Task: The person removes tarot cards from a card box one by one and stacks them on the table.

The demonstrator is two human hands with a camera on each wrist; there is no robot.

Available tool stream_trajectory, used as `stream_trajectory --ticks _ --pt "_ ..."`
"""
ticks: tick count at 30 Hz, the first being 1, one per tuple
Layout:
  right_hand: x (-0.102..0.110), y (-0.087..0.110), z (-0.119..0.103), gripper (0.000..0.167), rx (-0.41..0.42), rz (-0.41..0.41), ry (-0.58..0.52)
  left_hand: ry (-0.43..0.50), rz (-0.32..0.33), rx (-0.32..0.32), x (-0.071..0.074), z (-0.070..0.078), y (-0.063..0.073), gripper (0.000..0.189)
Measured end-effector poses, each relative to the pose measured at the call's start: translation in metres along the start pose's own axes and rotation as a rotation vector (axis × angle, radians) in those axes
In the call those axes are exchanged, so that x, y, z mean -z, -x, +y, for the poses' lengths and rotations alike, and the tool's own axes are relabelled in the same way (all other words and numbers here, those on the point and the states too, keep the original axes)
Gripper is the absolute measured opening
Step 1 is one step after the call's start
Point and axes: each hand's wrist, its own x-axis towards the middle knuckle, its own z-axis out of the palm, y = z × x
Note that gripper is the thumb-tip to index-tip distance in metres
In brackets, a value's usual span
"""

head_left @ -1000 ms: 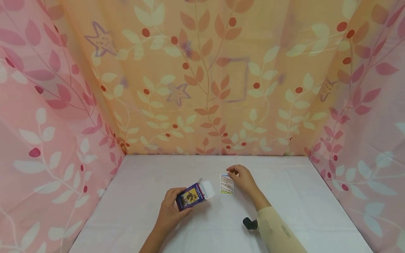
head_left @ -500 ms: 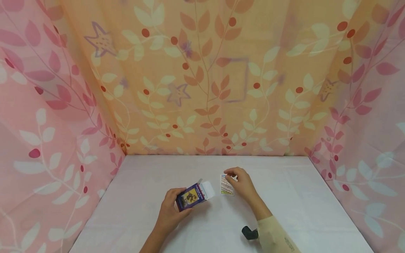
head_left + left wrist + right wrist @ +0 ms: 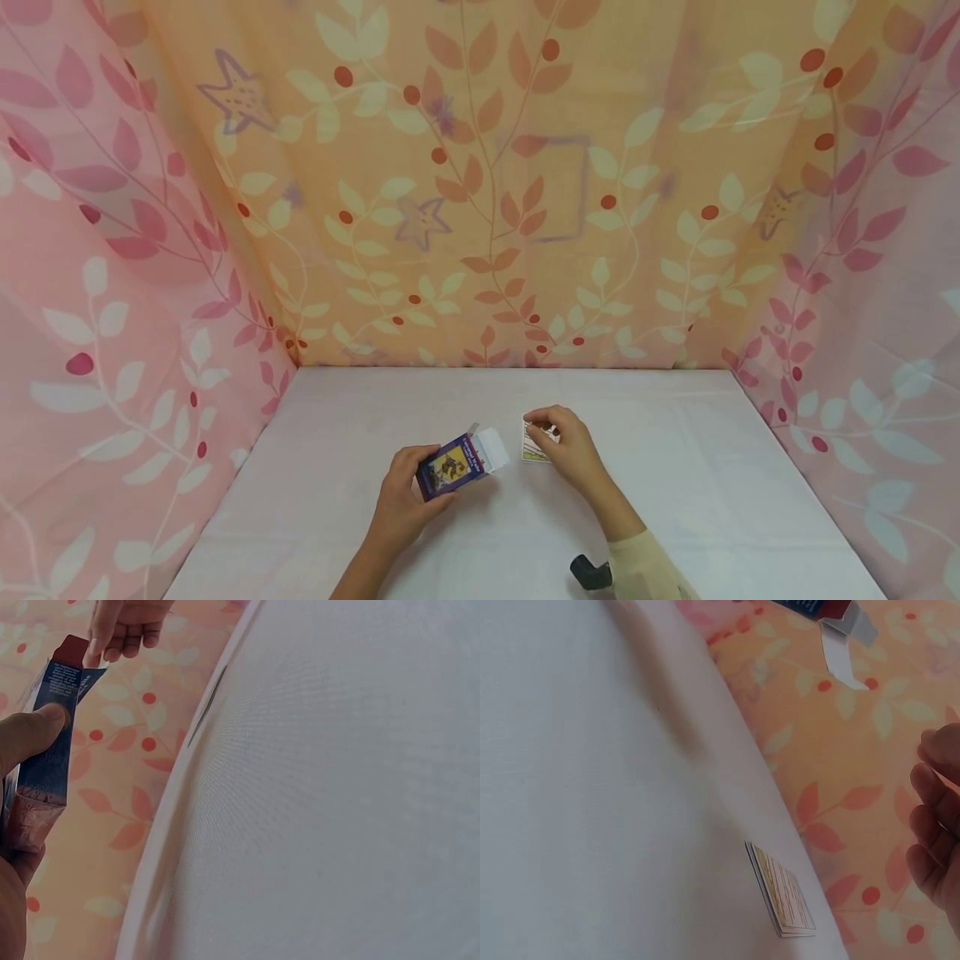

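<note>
My left hand (image 3: 405, 504) grips a blue-purple card box (image 3: 453, 467) with a yellow picture on its front. The box is tilted, and its white end flap (image 3: 492, 450) stands open towards the right. In the left wrist view the thumb presses the narrow side of the box (image 3: 49, 761). A small stack of cards (image 3: 532, 454) lies on the table right of the box. My right hand (image 3: 577, 454) hovers over it with loosely bent fingers, hiding part of the top card. The right wrist view shows that hand apart from the stack (image 3: 784, 892), with nothing visible in its fingers.
A white cloth covers the table (image 3: 337, 417). Patterned curtains stand behind it (image 3: 480, 250) and at both sides. Beside the right sleeve (image 3: 645, 567) a short black object (image 3: 591, 573) juts out above the table.
My right hand has moved slightly nearer to me over the card stack and now hides more of it. The left hand and the card box have stayed in place.
</note>
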Motion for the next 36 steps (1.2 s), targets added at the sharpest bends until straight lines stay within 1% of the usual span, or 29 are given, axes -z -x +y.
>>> stream_trajectory --ticks 6,10,13,17,23,27,30,36 --pt "0.000 0.004 -0.007 0.015 0.031 0.003 -0.006 0.021 -0.002 0.006 0.001 0.001 0.000 0.081" --pt "0.000 0.008 -0.014 0.015 0.039 -0.004 -0.022 0.015 -0.001 0.005 0.001 0.001 0.000 0.081" --pt "0.000 0.011 -0.018 0.016 0.037 -0.011 -0.031 0.014 -0.009 0.024 0.001 0.001 0.001 0.080" --pt "-0.002 0.014 -0.022 0.016 0.045 -0.009 -0.031 0.038 -0.021 0.045 0.000 0.000 0.001 0.078" --pt "-0.006 0.016 -0.027 0.017 0.063 -0.028 -0.036 0.042 -0.018 0.034 0.000 0.000 -0.001 0.079" --pt "-0.010 0.019 -0.031 0.016 0.057 -0.047 -0.038 0.044 -0.017 0.023 0.000 0.000 -0.001 0.079" --pt "-0.014 0.021 -0.034 0.015 0.046 -0.062 -0.036 0.041 -0.019 0.024 0.000 -0.001 -0.001 0.079" --pt "-0.022 0.023 -0.036 0.014 0.057 -0.092 -0.037 0.038 -0.024 0.031 -0.001 -0.001 0.000 0.078"
